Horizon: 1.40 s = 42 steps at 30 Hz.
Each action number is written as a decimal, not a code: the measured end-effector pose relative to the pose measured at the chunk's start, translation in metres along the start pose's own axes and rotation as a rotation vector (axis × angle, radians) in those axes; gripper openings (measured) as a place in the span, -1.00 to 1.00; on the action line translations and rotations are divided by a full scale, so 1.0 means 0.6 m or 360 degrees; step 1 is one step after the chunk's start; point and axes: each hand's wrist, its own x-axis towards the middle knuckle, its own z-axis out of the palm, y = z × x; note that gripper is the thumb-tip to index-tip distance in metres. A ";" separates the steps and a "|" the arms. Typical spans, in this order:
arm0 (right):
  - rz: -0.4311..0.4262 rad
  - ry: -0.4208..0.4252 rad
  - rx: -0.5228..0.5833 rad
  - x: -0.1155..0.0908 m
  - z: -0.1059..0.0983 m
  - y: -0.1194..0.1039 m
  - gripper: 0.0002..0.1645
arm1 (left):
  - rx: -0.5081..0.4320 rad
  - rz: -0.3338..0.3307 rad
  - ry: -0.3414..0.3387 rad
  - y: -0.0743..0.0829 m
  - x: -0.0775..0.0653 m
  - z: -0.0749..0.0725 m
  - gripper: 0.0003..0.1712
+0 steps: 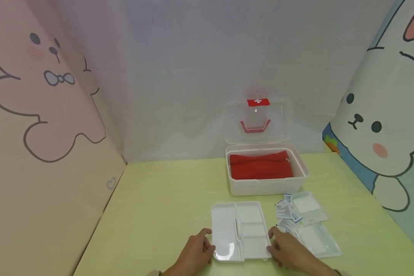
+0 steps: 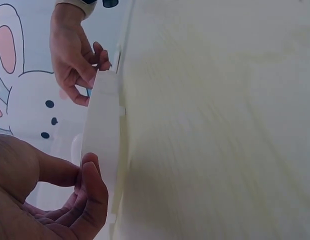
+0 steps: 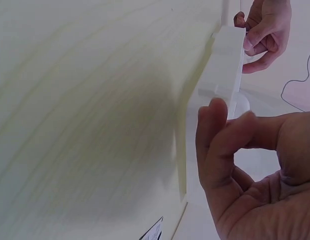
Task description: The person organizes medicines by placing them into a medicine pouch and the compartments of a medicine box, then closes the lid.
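A white compartment tray [image 1: 224, 224] lies low over the table in the head view, with one long section on its left and several smaller ones on its right. At its left edge, my left hand [image 1: 194, 251] grips the side with curled fingers. My right hand [image 1: 289, 247] holds the opposite edge near the front corner. In the left wrist view, thumb and fingers pinch the rim of the tray [image 2: 102, 120], and the right hand [image 2: 72, 55] shows at the far end. The right wrist view has bent fingers at the tray's side [image 3: 217, 67].
Behind the tray stands an open white first-aid box [image 1: 262, 188] with a red pouch [image 1: 260, 166] inside; its clear lid [image 1: 279, 122] is raised. Right of the tray lie small printed packets [image 1: 283, 211] and clear-wrapped white pads [image 1: 312, 237], close to my right hand.
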 end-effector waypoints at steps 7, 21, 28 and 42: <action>0.0037 0.0116 -0.0134 0.009 -0.002 -0.006 -0.70 | 0.0065 -0.0002 0.0044 -0.001 0.003 -0.004 -0.53; -0.0352 0.0664 -0.0881 0.060 -0.061 -0.056 -0.78 | 0.1084 0.1016 0.0145 0.059 0.003 -0.014 -0.87; -0.0501 0.0775 -0.1121 0.133 -0.050 -0.069 -0.86 | 0.1560 0.1248 -0.0038 0.099 0.015 0.024 -0.93; -0.0459 0.0715 -0.1143 0.200 -0.021 -0.074 -0.93 | 0.1795 0.1167 -0.0181 0.103 0.027 0.066 -0.86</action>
